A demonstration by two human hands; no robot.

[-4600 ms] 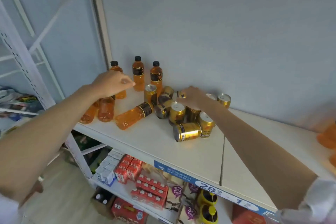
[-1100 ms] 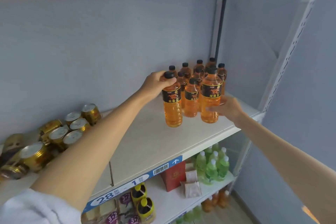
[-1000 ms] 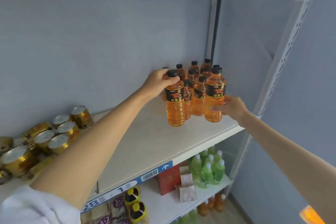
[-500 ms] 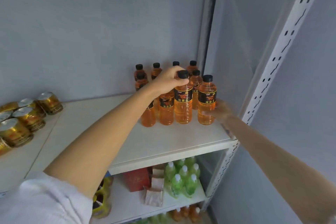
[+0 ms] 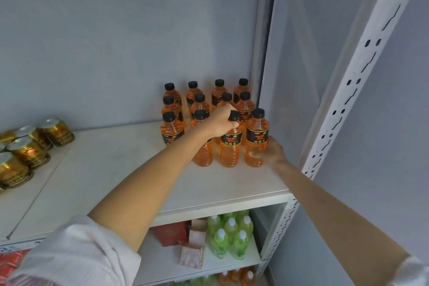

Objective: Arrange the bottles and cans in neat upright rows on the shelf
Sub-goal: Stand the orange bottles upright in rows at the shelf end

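Several orange drink bottles with black caps stand upright in rows at the right end of the white shelf. My left hand grips the neck of a front-row bottle just under its cap. My right hand holds the lower body of the rightmost front bottle; both bottles stand on the shelf. Two more front bottles stand to the left, one partly hidden by my forearm. Gold cans with silver lids sit at the far left, some upright, some tilted.
A white perforated upright frames the shelf's right end, with a grey back panel behind. The lower shelf holds green bottles, a red box and small packets. Bare shelf lies between cans and bottles.
The two bottles I carried from the left now stand in the front row beside the others. My view has swung right, leaving the cans at the left edge.
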